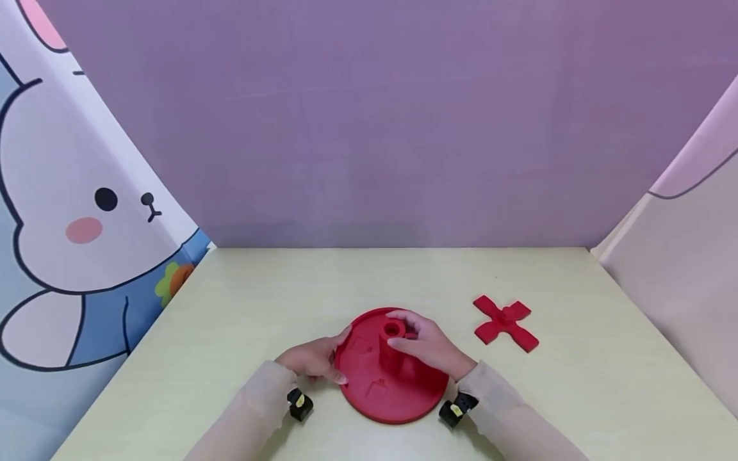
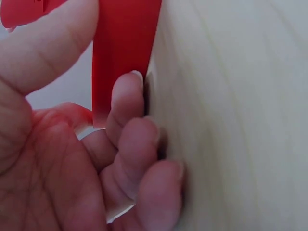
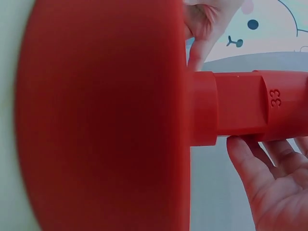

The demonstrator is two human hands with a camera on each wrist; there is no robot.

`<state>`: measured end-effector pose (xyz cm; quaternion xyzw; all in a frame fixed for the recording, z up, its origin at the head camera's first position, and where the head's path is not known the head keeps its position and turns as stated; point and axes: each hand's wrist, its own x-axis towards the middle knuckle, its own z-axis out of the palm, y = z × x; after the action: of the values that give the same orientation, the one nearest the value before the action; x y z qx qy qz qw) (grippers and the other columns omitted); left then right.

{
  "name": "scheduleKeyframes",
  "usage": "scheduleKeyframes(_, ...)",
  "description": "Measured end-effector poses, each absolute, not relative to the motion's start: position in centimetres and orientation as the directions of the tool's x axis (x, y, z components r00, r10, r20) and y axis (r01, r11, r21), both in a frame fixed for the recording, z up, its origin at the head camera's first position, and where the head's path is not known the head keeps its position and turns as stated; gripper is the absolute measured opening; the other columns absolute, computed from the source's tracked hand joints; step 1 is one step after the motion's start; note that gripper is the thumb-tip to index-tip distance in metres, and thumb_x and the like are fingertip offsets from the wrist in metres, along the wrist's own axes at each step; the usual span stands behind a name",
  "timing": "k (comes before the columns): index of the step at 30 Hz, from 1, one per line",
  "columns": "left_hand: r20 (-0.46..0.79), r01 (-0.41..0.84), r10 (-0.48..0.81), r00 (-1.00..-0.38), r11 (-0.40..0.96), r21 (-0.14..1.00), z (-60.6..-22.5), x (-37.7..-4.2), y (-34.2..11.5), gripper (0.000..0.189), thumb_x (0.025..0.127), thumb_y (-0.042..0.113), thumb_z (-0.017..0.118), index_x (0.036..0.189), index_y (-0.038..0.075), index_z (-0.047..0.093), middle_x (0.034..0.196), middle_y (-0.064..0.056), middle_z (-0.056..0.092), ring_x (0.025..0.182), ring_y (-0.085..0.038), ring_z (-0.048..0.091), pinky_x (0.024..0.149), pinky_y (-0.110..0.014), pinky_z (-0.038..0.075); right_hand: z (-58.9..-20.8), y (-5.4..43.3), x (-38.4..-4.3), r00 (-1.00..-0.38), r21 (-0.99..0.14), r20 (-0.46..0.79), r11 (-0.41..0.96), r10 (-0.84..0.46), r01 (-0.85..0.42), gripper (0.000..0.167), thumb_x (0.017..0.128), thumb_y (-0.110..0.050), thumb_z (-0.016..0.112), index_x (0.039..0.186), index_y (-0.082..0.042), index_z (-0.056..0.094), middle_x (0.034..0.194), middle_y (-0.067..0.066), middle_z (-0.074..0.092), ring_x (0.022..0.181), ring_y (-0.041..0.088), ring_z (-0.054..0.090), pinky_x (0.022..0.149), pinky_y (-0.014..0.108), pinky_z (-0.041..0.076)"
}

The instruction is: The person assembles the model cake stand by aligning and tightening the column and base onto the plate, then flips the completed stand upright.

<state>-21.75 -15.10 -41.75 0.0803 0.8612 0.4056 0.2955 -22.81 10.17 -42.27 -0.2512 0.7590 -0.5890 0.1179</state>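
A round red plate (image 1: 398, 402) with a raised rim lies near the front of the table. At its middle stands a hollow red post (image 1: 391, 360), upright, with a stepped side and the number 33 in the right wrist view. My right hand (image 1: 431, 346) grips this post (image 3: 240, 103) near its top, thumb in front and fingers behind. At the plate's left edge my left hand (image 1: 314, 357) holds the rim between thumb and fingers. The left wrist view shows those fingertips (image 2: 127, 91) low against the plate's side wall (image 2: 122, 53), close over the table.
To the right of the plate lies a red cross-shaped piece (image 1: 505, 320) with four flat arms and a small central knob. The pale wooden table (image 1: 277, 282) ends at a purple backdrop (image 1: 369, 128). A cartoon-printed cloth (image 1: 69, 166) hangs at the left.
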Motion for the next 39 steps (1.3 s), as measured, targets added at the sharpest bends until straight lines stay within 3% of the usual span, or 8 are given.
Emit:
scheduleKeyframes(7, -0.451, -0.116, 0.360, -0.816, 0.663, 0.740, -41.6, -21.6, -15.0, 0.102, 0.075, 0.011, 0.081, 0.154, 0.017, 0.018, 0.120, -0.013, 0.045, 0.053, -0.018, 0.038, 0.050, -0.027, 0.038, -42.1, 9.8, -22.5, -0.866, -0.924, 0.127, 0.259, -0.484, -0.281, 0.051, 0.088, -0.017, 0.070, 0.131, 0.004, 0.049, 0.118, 0.015, 0.058, 0.100, 0.026, 0.058, 0.075, 0.033, 0.056)
scheduleKeyframes(14, -0.446, -0.107, 0.357, -0.821, 0.671, 0.734, -41.5, -21.7, -15.1, 0.103, 0.075, 0.011, 0.082, 0.155, 0.019, 0.018, 0.111, -0.011, 0.047, 0.051, -0.018, 0.037, 0.048, -0.027, 0.037, -41.1, 9.1, -21.9, -0.880, -0.879, 0.172, 0.335, -0.443, -0.341, 0.047, 0.087, -0.011, 0.070, 0.127, 0.004, 0.051, 0.116, 0.013, 0.058, 0.100, 0.026, 0.057, 0.075, 0.034, 0.055)
scheduleKeyframes(19, -0.438, -0.093, 0.369, -0.820, 0.669, 0.737, -41.6, -21.6, -15.2, 0.102, 0.075, 0.010, 0.081, 0.155, 0.018, 0.018, 0.110, -0.011, 0.048, 0.051, -0.018, 0.036, 0.048, -0.027, 0.036, -41.0, 9.0, -21.2, -0.922, -0.860, 0.159, 0.408, -0.354, -0.306, 0.050, 0.084, -0.018, 0.075, 0.124, 0.002, 0.054, 0.109, 0.008, 0.061, 0.094, 0.021, 0.057, 0.072, 0.031, 0.054)
scheduleKeyframes(27, -0.428, -0.081, 0.403, -0.809, 0.645, 0.760, -42.0, -21.8, -15.2, 0.103, 0.075, 0.009, 0.080, 0.155, 0.021, 0.016, 0.083, -0.009, 0.052, 0.048, -0.017, 0.032, 0.049, -0.026, 0.033, -40.9, 10.8, -21.2, -0.901, -0.869, 0.147, 0.381, -0.408, -0.315, 0.050, 0.085, -0.018, 0.074, 0.128, -0.001, 0.055, 0.112, 0.007, 0.061, 0.098, 0.024, 0.058, 0.075, 0.030, 0.054)
scheduleKeyframes(33, -0.434, -0.100, 0.372, -0.820, 0.654, 0.750, -41.8, -21.7, -15.1, 0.102, 0.075, 0.008, 0.080, 0.154, 0.021, 0.019, 0.089, -0.010, 0.051, 0.050, -0.017, 0.034, 0.049, -0.026, 0.034, -41.3, 12.1, -21.5, -0.892, -0.849, 0.145, 0.410, -0.428, -0.334, 0.052, 0.086, -0.020, 0.073, 0.130, -0.002, 0.053, 0.114, 0.008, 0.061, 0.102, 0.027, 0.059, 0.078, 0.029, 0.053)
scheduleKeyframes(39, -0.429, -0.096, 0.383, -0.818, 0.644, 0.759, -41.9, -21.7, -15.0, 0.102, 0.075, 0.007, 0.080, 0.155, 0.019, 0.018, 0.089, -0.009, 0.050, 0.052, -0.017, 0.034, 0.050, -0.026, 0.035, -41.1, 13.8, -22.1, -0.928, -0.813, 0.118, 0.502, -0.354, -0.296, 0.055, 0.083, -0.019, 0.075, 0.131, -0.003, 0.054, 0.114, 0.014, 0.060, 0.099, 0.027, 0.058, 0.070, 0.032, 0.056)
